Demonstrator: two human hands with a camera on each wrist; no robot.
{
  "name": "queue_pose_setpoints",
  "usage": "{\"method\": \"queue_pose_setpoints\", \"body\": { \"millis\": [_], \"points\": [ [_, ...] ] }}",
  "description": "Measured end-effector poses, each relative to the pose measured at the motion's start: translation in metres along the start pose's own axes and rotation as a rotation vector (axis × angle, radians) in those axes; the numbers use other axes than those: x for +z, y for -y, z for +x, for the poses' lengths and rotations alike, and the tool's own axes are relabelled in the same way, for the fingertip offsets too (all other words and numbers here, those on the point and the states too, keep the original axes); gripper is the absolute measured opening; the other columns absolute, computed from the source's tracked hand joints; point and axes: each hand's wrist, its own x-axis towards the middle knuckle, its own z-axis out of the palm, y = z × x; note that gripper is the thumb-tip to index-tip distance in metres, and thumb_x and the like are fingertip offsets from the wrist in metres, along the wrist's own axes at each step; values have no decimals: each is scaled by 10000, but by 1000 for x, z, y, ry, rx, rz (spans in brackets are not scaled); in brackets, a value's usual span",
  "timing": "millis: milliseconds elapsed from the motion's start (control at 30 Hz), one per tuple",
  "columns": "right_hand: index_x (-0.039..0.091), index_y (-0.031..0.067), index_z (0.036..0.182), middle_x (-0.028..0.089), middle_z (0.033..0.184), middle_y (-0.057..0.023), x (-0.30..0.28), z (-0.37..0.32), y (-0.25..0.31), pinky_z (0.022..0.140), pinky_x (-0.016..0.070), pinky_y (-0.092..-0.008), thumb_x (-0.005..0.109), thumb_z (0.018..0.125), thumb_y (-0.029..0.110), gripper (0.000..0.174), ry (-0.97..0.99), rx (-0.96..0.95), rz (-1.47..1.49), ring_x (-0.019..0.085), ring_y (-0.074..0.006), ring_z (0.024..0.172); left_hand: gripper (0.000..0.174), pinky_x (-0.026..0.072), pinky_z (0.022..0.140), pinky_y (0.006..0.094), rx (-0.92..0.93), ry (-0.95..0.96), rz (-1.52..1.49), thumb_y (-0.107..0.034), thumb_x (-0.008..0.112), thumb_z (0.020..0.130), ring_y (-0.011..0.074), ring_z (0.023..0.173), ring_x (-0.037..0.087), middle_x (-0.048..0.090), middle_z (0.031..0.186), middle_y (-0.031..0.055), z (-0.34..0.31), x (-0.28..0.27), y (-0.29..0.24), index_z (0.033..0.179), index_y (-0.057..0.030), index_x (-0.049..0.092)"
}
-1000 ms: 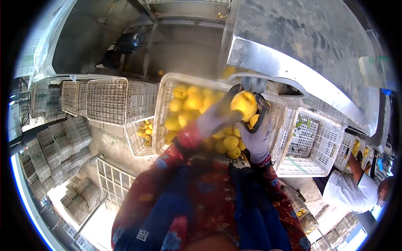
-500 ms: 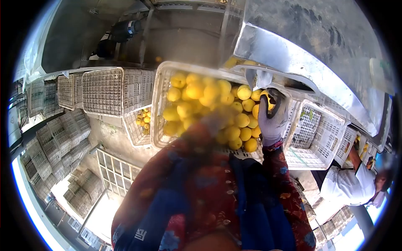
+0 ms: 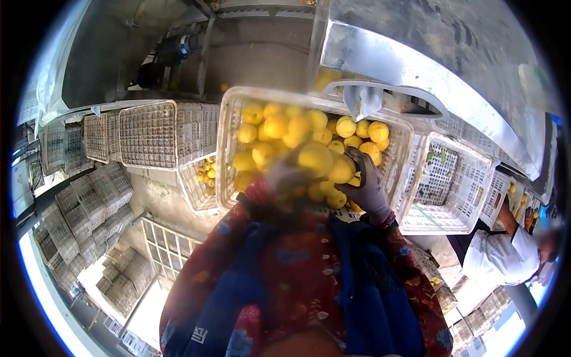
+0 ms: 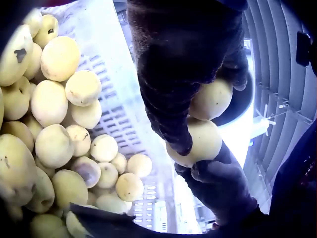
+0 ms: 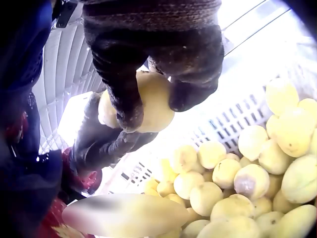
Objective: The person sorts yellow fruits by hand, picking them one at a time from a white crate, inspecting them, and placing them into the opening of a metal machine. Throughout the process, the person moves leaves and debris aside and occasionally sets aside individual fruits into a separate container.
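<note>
With the left hand (image 3: 284,172) grasping one yellow fruit (image 3: 315,159) at 12 o'clock over the crate (image 3: 222,157) and the right hand's (image 3: 370,193) fingers gripping a second fruit (image 3: 341,170) toward 1 o'clock, handling appears underway, calling next for gentle, secure control.

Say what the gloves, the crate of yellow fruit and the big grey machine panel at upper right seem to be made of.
Gloves: knitted fabric, by the ribbed cuff, with darker, smoother fingers, perhaps a rubber coating.
Crate: likely hard moulded plastic, off-white, by its slotted walls and rounded corners.
Panel: metal, probably stainless steel, by its bright glare, folded edge and smudges.
</note>
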Motion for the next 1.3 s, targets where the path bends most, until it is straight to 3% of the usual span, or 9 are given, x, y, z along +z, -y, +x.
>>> {"method": "queue_pose_setpoints", "body": {
  "millis": [200, 567, 667, 733, 867, 967, 1133, 1267, 1300],
  "points": [
    [468, 8, 1377, 513, 1396, -152, 11, -11, 37, 1012, 460, -390, 861, 676, 53, 804, -298, 18, 552, 521, -264, 1260, 791, 493, 987, 342, 92, 138, -456, -1, 616, 828, 237, 1224, 563, 498, 1415, 138, -8, 12, -20, 1530, -30, 252],
    [535, -31, 1189, 609, 994, -201, -11, 136, 23, 751, 499, -439, 851, 752, 280, 623, -850, -249, -646, 605, -356, 863, 829, 515, 959, 357, 373, -30, -70, 21, 698, 821, 220, 1226, 548, 453, 1422, 122, 12, 30, -73, 1521, -14, 255],
    [536, -47, 1157, 627, 954, -202, -28, 128, 36, 737, 511, -430, 822, 785, 271, 566, -745, -73, -449, 626, -348, 822, 821, 545, 904, 357, 378, -6, -80, 79, 652, 834, 210, 1119, 603, 398, 1443, 135, 10, 36, -88, 1531, -11, 228],
    [535, -43, 1233, 636, 1105, -220, -32, 98, 57, 811, 520, -388, 771, 817, 178, 527, -744, -127, 122, 647, -311, 949, 813, 548, 892, 354, 367, -9, -29, 67, 646, 843, 204, 1067, 618, 428, 1412, 139, 11, 40, -96, 1533, -11, 225],
    [423, -33, 1410, 539, 1309, -223, -21, 41, 82, 947, 489, -409, 820, 700, 95, 824, -305, -354, -113, 562, -336, 1159, 745, 545, 881, 336, 275, 6, -52, -21, 620, 892, 187, 1006, 626, 525, 1299, 131, 17, 47, -92, 1531, -8, 238],
    [455, -21, 1362, 547, 1303, -216, 4, 34, 61, 959, 491, -415, 859, 647, 95, 830, -496, -244, -106, 560, -359, 1173, 756, 503, 868, 299, 166, -33, -104, -84, 645, 870, 197, 1086, 590, 578, 1271, 104, 26, 66, -91, 1521, -21, 266],
    [457, -10, 1349, 554, 1301, -193, 4, 54, 75, 954, 491, -401, 850, 670, 95, 791, -645, -99, -78, 566, -337, 1171, 539, 515, 893, 356, 477, -42, 504, -154, 660, 884, 324, 1023, 628, 593, 1204, 197, 58, 49, -36, 1365, -6, 468],
    [475, -32, 1333, 555, 1270, -211, -8, 81, 51, 932, 483, -429, 802, 757, 150, 687, -724, -171, -361, 570, -367, 1137, 430, 527, 864, 310, 156, -26, -57, -142, 580, 956, 220, 999, 656, 641, 1131, 151, 61, 31, -34, 1351, 3, 495],
    [514, -32, 1275, 569, 1200, -224, -7, 93, 39, 905, 488, -448, 794, 781, 194, 611, -792, -179, -383, 576, -377, 1096, 403, 527, 856, 302, 290, -84, 284, -150, 553, 979, 206, 996, 657, 647, 1120, 144, 59, 15, -27, 1347, 7, 501]
  ]
}}
